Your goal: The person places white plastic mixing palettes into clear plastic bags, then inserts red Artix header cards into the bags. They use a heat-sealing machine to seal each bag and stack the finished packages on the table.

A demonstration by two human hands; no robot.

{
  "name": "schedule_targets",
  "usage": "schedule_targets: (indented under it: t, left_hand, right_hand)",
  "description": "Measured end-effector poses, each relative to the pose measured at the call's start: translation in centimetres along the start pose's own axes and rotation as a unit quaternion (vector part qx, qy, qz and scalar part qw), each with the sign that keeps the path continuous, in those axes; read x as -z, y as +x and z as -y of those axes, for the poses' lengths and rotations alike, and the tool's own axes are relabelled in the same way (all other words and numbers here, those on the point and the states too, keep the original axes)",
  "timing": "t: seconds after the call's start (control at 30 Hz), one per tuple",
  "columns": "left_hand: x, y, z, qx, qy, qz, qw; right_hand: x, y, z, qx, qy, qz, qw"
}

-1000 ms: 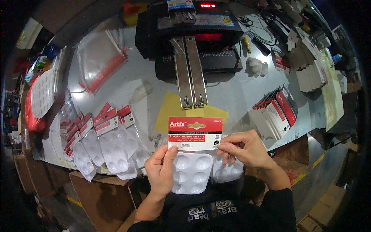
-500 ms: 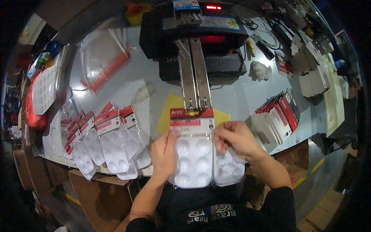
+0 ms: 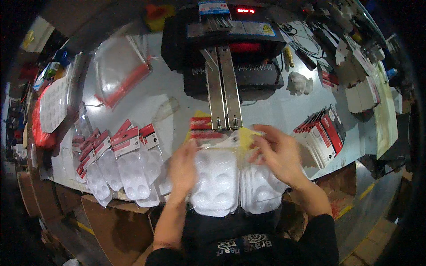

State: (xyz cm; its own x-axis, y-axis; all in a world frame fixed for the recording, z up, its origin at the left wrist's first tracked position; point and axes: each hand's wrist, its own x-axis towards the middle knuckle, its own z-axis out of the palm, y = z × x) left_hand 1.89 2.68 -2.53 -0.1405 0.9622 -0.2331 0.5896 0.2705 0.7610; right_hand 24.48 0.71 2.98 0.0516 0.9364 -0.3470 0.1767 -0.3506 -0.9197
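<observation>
White paint palettes with round wells point(image 3: 215, 177), in clear wrap, lie at the table's front edge below the machine's metal rail point(image 3: 224, 88). Their red-and-white header card point(image 3: 202, 128) sits by the rail's left front end. My left hand point(image 3: 182, 166), blurred, closes on the left edge of this pack. More white palettes point(image 3: 262, 193) lie just to its right, under my right hand point(image 3: 279, 153). The right fingers are curled and smeared by motion beside a yellow sheet point(image 3: 246, 141); what they grip, if anything, is unclear.
Several carded palette packs point(image 3: 131, 164) lie at left. Behind them are clear bags with red edges point(image 3: 122, 71). The black machine point(image 3: 235, 37) stands at the back. A row of red-and-white cards point(image 3: 321, 135) is at right, near a crumpled white wad point(image 3: 299, 83).
The palette pack and its card have shifted left, with my left hand also moving left. My right hand has moved slightly up and right. More yellow shows right of the rail's tip.
</observation>
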Motion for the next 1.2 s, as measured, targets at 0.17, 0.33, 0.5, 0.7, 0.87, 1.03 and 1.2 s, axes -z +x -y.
schedule_targets:
  t: [0.17, 0.33, 0.5, 0.7, 0.87, 1.03, 1.2]
  left_hand:
    - [8.5, 0.2, 1.2, -0.097, 0.092, -0.187, 0.973]
    - [2.9, -3.3, 2.5, -0.198, 0.123, 0.006, 0.972]
    - [1.4, -5.4, -0.2, -0.116, -0.122, 0.005, 0.986]
    - [2.2, -7.0, -3.3, 0.038, -0.364, 0.248, 0.897]
    - [2.5, -7.0, -3.1, -0.013, -0.297, 0.210, 0.932]
    - [2.3, -7.0, -3.2, 0.002, -0.211, 0.222, 0.952]
    - [2.0, -7.3, -3.3, -0.058, -0.237, 0.164, 0.956]
  right_hand:
    - [11.0, -2.5, -1.4, 0.247, -0.520, -0.333, 0.747]
    - [14.5, -2.1, -5.7, 0.118, -0.311, -0.292, 0.897]
    - [10.7, -3.7, 0.1, 0.111, -0.450, -0.363, 0.808]
    - [1.0, -2.6, 2.8, 0.270, -0.355, -0.020, 0.895]
    - [-2.0, -0.9, 2.4, 0.265, -0.250, 0.017, 0.931]
    - [-1.4, -1.4, 2.8, 0.273, -0.259, 0.072, 0.924]
    - [-0.8, -1.1, 2.9, 0.293, -0.312, 0.098, 0.898]
